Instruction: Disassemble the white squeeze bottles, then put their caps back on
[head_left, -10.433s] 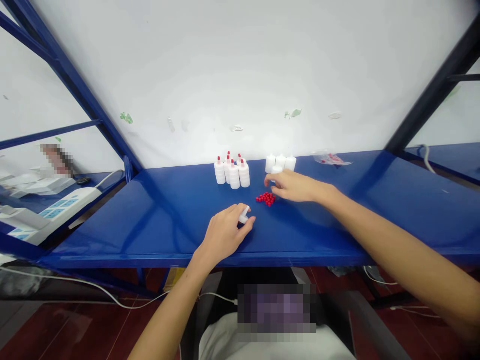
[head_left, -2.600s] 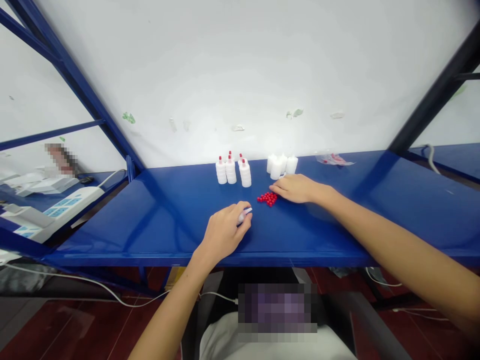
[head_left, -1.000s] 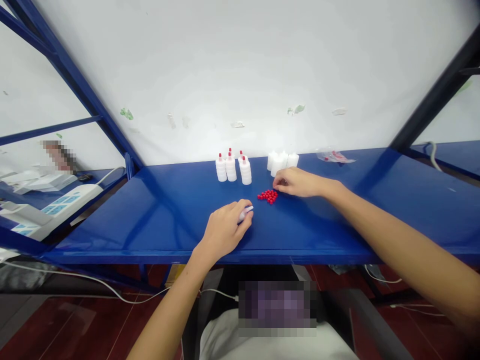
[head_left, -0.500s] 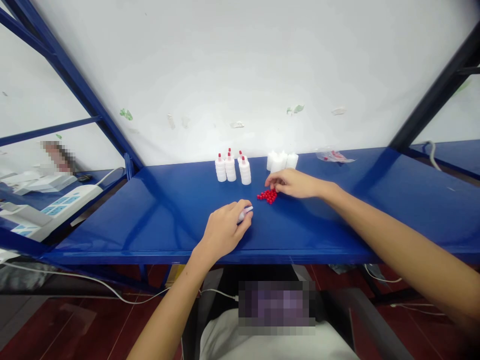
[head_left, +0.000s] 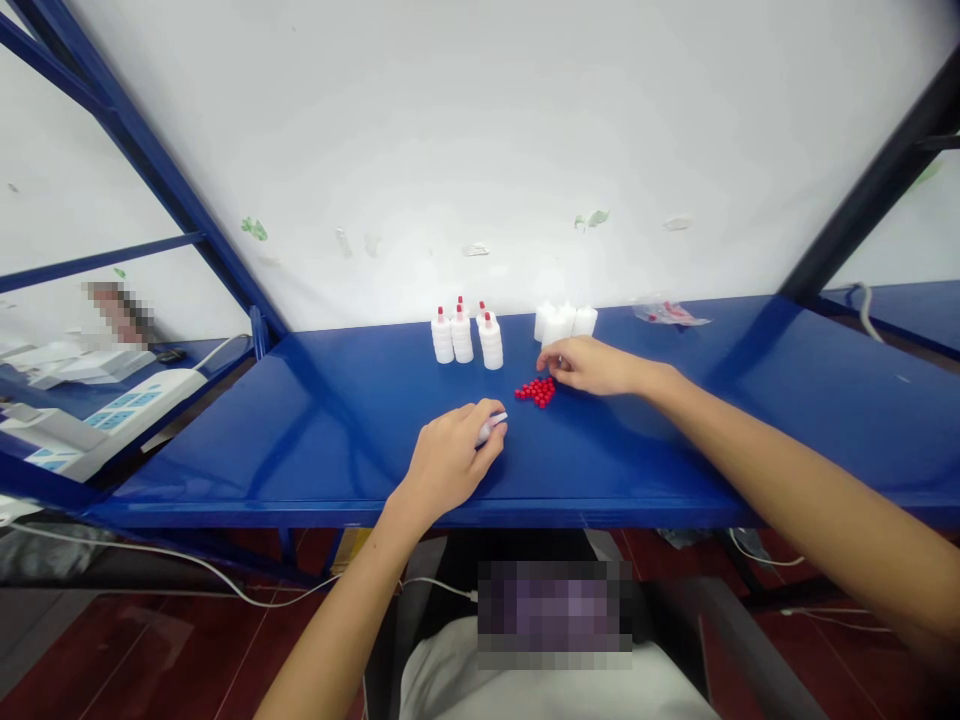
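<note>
Around a small white squeeze bottle [head_left: 491,425] my left hand [head_left: 454,450] is closed, near the table's front edge. The bottle's bare nozzle tip points right, and much of its body is hidden by the fingers. My right hand [head_left: 589,366] hovers at the upper right edge of a pile of small red caps [head_left: 535,392]. Its fingers are bent in toward the thumb, and whatever they pinch, if anything, is hidden. Behind, several white bottles with red caps [head_left: 491,345] stand upright. White bottles showing no red caps [head_left: 555,325] stand behind my right hand, partly covered by it.
A clear plastic bag with red pieces [head_left: 671,313] lies at the back right of the blue table [head_left: 300,420]. The white wall borders its back edge, and blue frame posts rise at both sides. On the left lies a white power strip [head_left: 127,410].
My right hand has shifted very slightly right at the cap pile, and its fingers have drawn in a little. The left hand keeps its hold on the bottle.
</note>
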